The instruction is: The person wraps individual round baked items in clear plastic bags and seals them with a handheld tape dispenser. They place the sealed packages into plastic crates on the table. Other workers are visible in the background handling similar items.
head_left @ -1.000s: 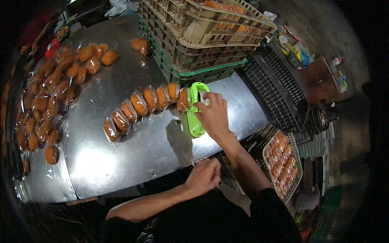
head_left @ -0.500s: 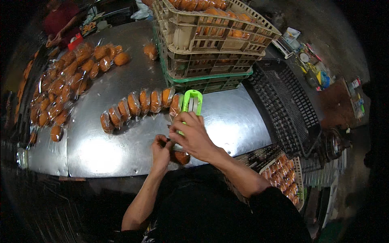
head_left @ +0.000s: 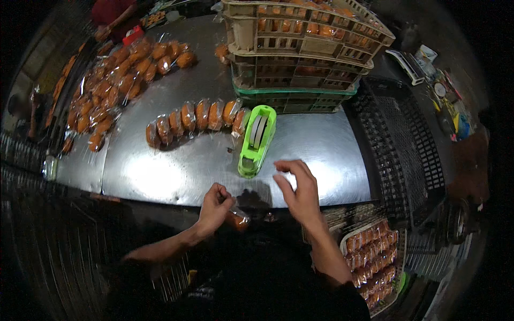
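My left hand [head_left: 214,206] is closed in a pinch on the clear wrapper of a bagged brown bun [head_left: 237,218], which hangs at the near edge of the metal table. My right hand [head_left: 300,187] is held over the table to its right, thumb and fingers apart, with nothing in it. Ahead, between the two hands, stands a bright green tape dispenser [head_left: 248,163] with two rolls side by side. A curved row of wrapped buns [head_left: 202,114] runs leftward from the dispenser, the closest one touching or nearly touching it.
Many bagged buns [head_left: 128,83] lie heaped at the far left. Stacked plastic crates [head_left: 300,45] of buns rise behind the dispenser. A black crate [head_left: 401,123] stands right of the table; a pale crate [head_left: 402,251] of packed buns sits lower right. Another person [head_left: 115,16] is at the far left.
My right hand has come away from the dispenser and the bun's wrapper, moving right and opening. The left hand still grips the bagged bun, and the whole view has shifted.
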`<action>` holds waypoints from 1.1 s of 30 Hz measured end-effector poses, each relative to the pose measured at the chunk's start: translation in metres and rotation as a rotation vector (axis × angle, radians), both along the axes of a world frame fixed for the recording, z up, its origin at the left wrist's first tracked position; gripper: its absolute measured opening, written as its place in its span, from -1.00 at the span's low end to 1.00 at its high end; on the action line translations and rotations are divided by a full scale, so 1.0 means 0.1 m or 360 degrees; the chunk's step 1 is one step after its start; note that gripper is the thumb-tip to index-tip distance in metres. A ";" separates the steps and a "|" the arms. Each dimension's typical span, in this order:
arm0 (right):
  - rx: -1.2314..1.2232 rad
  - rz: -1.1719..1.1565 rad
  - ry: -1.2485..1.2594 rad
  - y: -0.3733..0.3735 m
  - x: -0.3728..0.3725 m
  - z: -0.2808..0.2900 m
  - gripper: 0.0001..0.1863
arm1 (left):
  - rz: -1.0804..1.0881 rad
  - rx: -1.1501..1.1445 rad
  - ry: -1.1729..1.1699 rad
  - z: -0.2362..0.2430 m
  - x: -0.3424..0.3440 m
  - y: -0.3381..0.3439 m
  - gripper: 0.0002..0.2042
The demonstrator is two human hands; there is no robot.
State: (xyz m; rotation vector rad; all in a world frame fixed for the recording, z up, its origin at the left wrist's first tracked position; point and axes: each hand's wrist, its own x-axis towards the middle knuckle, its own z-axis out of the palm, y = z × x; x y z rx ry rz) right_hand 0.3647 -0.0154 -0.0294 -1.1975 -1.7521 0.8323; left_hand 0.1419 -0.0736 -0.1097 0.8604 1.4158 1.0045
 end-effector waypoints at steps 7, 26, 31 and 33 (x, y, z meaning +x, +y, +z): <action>0.0024 0.0023 -0.0377 0.46 -0.49 -0.50 -0.63 | 0.0082 0.0334 0.0065 0.05 -0.04 0.01 -0.81; -0.0839 -0.0885 -0.0494 0.17 -0.79 -0.42 -0.43 | -0.0184 0.0406 -0.0094 0.07 -0.46 0.44 -0.82; -0.0908 -0.0992 0.0544 0.01 -1.14 -0.47 -0.62 | -0.0290 0.0479 0.0006 -0.07 -0.42 0.66 -0.81; -0.0653 -0.0995 0.0578 -0.03 -1.25 -0.30 -0.62 | -0.0365 0.0485 -0.0015 -0.07 -0.32 0.74 -0.82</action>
